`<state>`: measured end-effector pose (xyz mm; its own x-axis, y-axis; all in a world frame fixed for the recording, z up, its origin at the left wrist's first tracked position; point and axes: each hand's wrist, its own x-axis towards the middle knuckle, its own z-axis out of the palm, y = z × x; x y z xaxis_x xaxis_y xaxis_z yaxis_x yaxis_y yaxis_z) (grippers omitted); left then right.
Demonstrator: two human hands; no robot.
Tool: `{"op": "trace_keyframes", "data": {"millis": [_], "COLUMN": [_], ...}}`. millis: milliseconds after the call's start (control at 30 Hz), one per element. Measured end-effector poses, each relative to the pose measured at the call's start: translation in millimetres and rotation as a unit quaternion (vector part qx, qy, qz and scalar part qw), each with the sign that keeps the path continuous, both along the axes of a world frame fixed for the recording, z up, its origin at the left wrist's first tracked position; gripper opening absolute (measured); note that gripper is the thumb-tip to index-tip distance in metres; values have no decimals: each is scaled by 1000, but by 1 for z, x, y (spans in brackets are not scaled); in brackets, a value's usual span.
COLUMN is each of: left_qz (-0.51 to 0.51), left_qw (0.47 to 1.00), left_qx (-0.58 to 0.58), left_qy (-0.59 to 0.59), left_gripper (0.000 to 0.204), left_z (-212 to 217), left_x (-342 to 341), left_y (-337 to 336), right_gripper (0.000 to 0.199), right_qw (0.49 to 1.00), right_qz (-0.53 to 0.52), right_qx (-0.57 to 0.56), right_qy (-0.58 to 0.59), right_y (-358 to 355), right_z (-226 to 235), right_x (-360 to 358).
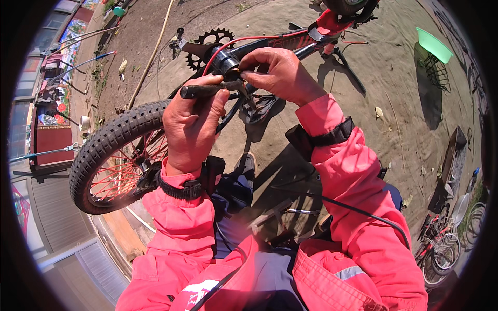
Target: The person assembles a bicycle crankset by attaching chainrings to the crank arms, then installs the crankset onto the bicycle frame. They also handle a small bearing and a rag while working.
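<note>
A black bicycle frame (244, 49) with a red cable lies ahead of me. Its bottom bracket shell (226, 62) is between my hands, beside a toothed chainring (216, 37) and crank. My left hand (189, 127) is closed around a dark-handled tool (199, 90), which points right, toward the shell's near end. The tool's head is hard to make out. My right hand (277, 75) has its thumb and forefinger pinched at the shell's open end; whatever they hold is hidden. A pedal (262, 108) shows just below the hands.
The rear wheel (85, 166), with knobby tyre and red spokes, is at left. A long pale pole (150, 72) lies on the ground. Tools (301, 211) lie near my feet. At right are a green basin (433, 45) on a stand and a parked bicycle with a basket (441, 236).
</note>
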<state>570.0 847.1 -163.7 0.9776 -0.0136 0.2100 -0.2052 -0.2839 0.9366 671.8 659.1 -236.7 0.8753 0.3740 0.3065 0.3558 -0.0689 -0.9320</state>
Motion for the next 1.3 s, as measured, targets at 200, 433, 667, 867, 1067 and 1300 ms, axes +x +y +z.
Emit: {"op": "trace_keyframes", "data": {"millis": [200,433,667,867,1067,1300], "left_qz": [0,2,5,2,3,3], "left_qw": [1000,1000,1000,1000,1000,1000], "left_qx": [-3,6,1,-8,-5,4], "left_qy": [-11,-20,-18,-13,-23,-22], "left_gripper": [25,26,26,26,26,26], "left_z": [0,0,-1,-1,-1,-1], "left_x": [0,1,1,1,1,1], "left_y": [-1,1,1,2,1,2], "right_gripper": [20,18,17,24,26,26], "right_qw": [997,993,992,985,994,996], "right_qz": [-29,-70,-94,-137,-104,-84], "right_qx": [-26,-21,31,-24,20,22], "right_qy": [-71,-88,-83,-104,-42,-9], "right_y": [2,6,12,14,18,21], "right_z": [0,-1,-7,-12,-18,-28], "right_x": [0,-5,-8,-7,-6,-3]}}
